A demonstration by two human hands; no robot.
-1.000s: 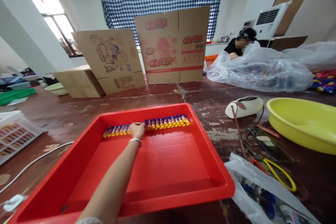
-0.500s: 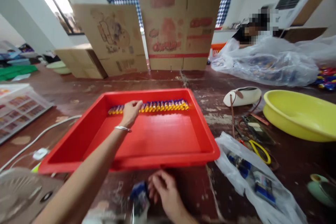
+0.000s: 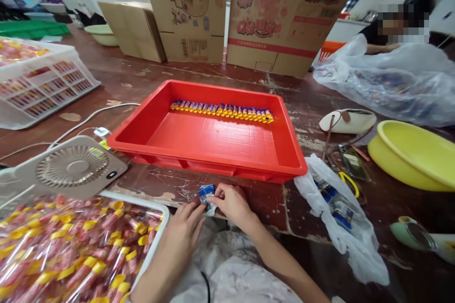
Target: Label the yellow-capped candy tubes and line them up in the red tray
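At the table's near edge, both my hands meet over a small blue-and-white bundle of printed wrappers [image 3: 206, 192]. My right hand [image 3: 232, 204] pinches its right side between thumb and fingers. From the left, my left hand [image 3: 183, 225] has its bent fingertips at the bundle's lower end. Just beyond stands a red tray [image 3: 209, 163]. Along its far side runs a row of small tubes [image 3: 220, 110] with blue wrapping and yellow ends. At the lower left, a white basket [image 3: 164, 220] holds many pink tubes with yellow caps [image 3: 88, 246], under clear plastic.
A small fan [image 3: 76, 165] lies by the basket. On the right are a plastic bag [image 3: 341, 218] with blue wrappers, yellow-handled scissors [image 3: 349, 184], a white pouch [image 3: 350, 121] and a yellow basin [image 3: 412, 161]. Cardboard boxes [image 3: 277, 19] stand behind; a person [image 3: 401, 23] sits at the far right.
My left hand has left the tube row in the tray and come back to the wrappers beside my right hand. The view has tilted down, bringing the basket of tubes into sight.
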